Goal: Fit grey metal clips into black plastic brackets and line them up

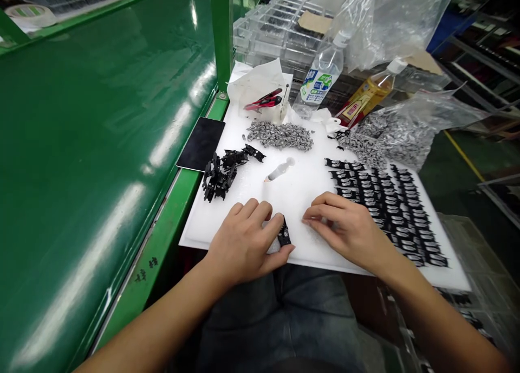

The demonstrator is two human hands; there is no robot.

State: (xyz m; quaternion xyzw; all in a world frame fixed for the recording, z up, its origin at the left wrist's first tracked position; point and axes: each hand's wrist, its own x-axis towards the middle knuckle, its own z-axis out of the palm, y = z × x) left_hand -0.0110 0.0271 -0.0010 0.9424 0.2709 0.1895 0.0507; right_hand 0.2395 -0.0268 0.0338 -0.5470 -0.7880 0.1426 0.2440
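My left hand [249,240] grips a small black plastic part [284,233] between thumb and forefinger, at the near edge of the white foam board [244,210]. To its right, my right hand [345,224] hovers over the board with thumb and fingertips pinched together. Whatever is in that pinch, if anything, is too small to make out. A small syringe [279,169] lies on the board beyond my hands. Left of it sits a loose pile of black plastic parts [223,172]. Small grey metal pieces [280,135] are heaped behind the syringe.
Rows of black parts with grey pieces [385,210] cover the board's right side. Behind stand a water bottle [320,77], a tea bottle [371,94] and a plastic bag of grey pieces [394,126]. A dark tablet [201,144] rests by the green conveyor [101,102].
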